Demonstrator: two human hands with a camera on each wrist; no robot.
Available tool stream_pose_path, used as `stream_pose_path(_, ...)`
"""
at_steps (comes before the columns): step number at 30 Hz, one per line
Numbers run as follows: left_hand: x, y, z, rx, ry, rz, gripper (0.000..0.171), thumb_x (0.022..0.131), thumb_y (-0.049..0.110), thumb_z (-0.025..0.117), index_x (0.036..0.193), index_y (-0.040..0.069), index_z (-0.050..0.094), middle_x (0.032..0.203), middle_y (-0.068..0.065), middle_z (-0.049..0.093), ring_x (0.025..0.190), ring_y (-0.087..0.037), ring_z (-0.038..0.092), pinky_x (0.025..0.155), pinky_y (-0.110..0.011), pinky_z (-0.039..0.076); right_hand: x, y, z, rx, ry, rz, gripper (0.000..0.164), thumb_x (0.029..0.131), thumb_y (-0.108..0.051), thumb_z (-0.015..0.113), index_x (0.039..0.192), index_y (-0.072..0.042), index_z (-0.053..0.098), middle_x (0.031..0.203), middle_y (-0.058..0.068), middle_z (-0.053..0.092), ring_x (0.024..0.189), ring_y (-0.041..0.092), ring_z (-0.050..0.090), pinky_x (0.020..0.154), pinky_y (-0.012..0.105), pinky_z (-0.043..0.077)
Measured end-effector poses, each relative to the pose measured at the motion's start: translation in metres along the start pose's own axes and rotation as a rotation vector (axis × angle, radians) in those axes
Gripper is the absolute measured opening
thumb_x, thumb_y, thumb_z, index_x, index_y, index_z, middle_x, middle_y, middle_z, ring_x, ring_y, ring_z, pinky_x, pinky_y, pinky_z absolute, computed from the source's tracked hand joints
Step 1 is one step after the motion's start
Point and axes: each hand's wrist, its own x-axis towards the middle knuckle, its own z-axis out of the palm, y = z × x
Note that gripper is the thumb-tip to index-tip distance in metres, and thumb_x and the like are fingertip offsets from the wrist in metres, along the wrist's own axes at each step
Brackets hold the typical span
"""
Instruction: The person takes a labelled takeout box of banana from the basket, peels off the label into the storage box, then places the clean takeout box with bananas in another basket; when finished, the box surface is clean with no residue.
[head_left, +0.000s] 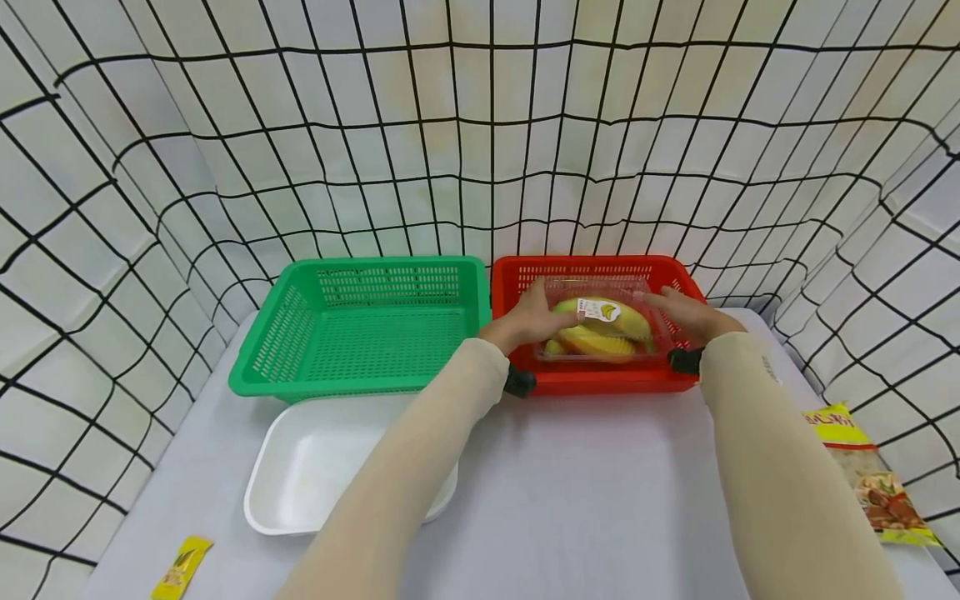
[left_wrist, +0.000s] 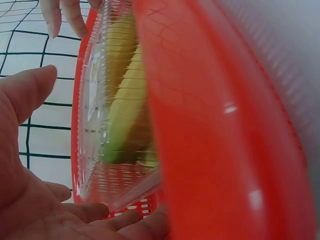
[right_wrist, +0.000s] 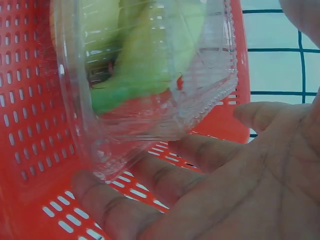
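A clear plastic box point(head_left: 551, 292) of yellow bananas point(head_left: 626, 321) sits in the red basket point(head_left: 607, 383), with a white label point(head_left: 598, 309) on top. My left hand point(head_left: 525, 318) is at the box's left side, its thumb extended toward the label. In the left wrist view, its fingers point(left_wrist: 87, 212) reach down inside the basket beside the box. On the opposite side is my right hand point(head_left: 688, 317). Its spread, fairly straight fingers point(right_wrist: 165, 175) lie at the box's lower corner in the right wrist view, with the thumb apart.
Left of the red basket stands a green basket point(head_left: 363, 385), with a white tray point(head_left: 300, 467) in front of it. A small yellow packet point(head_left: 182, 569) lies at front left, a yellow food bag point(head_left: 873, 475) at the right edge. Black netting point(head_left: 491, 117) surrounds the table.
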Motion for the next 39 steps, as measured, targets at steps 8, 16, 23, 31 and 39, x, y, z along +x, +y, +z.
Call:
stream_pose_path(8, 0.0, -0.002, 0.005, 0.05, -0.02, -0.054, 0.111, 0.095, 0.039, 0.074, 0.167, 0.008, -0.005, 0.175, -0.014, 0.007, 0.161, -0.032, 0.011, 0.126, -0.053, 0.022, 0.009, 0.008, 0.002, -0.028, -0.034, -0.033, 0.11, 0.103, -0.05, 0.059, 0.162, -0.004, -0.021, 0.17, 0.03, -0.009, 0.152, 0.053, 0.005, 0.118, 0.065, 0.031)
stream_pose_path(16, 0.004, -0.005, 0.009, 0.071, 0.009, -0.06, 0.113, 0.094, 0.035, 0.075, 0.167, 0.007, -0.006, 0.175, -0.016, 0.002, 0.161, -0.033, 0.009, 0.126, -0.053, 0.022, 0.011, 0.009, 0.005, -0.049, -0.048, -0.047, 0.105, 0.1, -0.045, 0.067, 0.166, -0.005, -0.005, 0.166, 0.029, 0.013, 0.15, 0.05, 0.012, 0.118, 0.066, 0.031)
stream_pose_path(23, 0.006, -0.005, 0.01, 0.093, -0.003, -0.097, 0.116, 0.093, 0.037, 0.077, 0.166, 0.007, -0.008, 0.175, -0.017, 0.001, 0.161, -0.033, 0.005, 0.126, -0.052, 0.021, 0.011, 0.008, 0.007, -0.033, -0.055, -0.074, 0.096, 0.098, -0.037, 0.072, 0.165, -0.007, 0.012, 0.16, 0.025, 0.029, 0.147, 0.046, 0.021, 0.116, 0.06, 0.039)
stream_pose_path(31, 0.008, -0.006, 0.011, 0.097, -0.012, -0.11, 0.118, 0.093, 0.038, 0.077, 0.166, 0.006, -0.01, 0.175, -0.014, 0.0, 0.162, -0.031, 0.005, 0.127, -0.049, 0.021, 0.012, 0.008, 0.008, -0.063, -0.048, -0.068, 0.093, 0.097, -0.034, 0.074, 0.164, -0.006, 0.016, 0.158, 0.024, 0.031, 0.147, 0.045, 0.023, 0.115, 0.06, 0.04)
stream_pose_path(39, 0.008, -0.007, 0.012, 0.089, -0.015, -0.119, 0.119, 0.092, 0.038, 0.079, 0.165, 0.004, -0.009, 0.171, -0.02, 0.021, 0.157, -0.034, 0.024, 0.124, -0.048, 0.029, 0.015, 0.012, 0.009, -0.069, -0.051, -0.066, 0.087, 0.097, -0.033, 0.074, 0.162, -0.005, 0.022, 0.156, 0.023, 0.036, 0.145, 0.044, 0.026, 0.115, 0.06, 0.04)
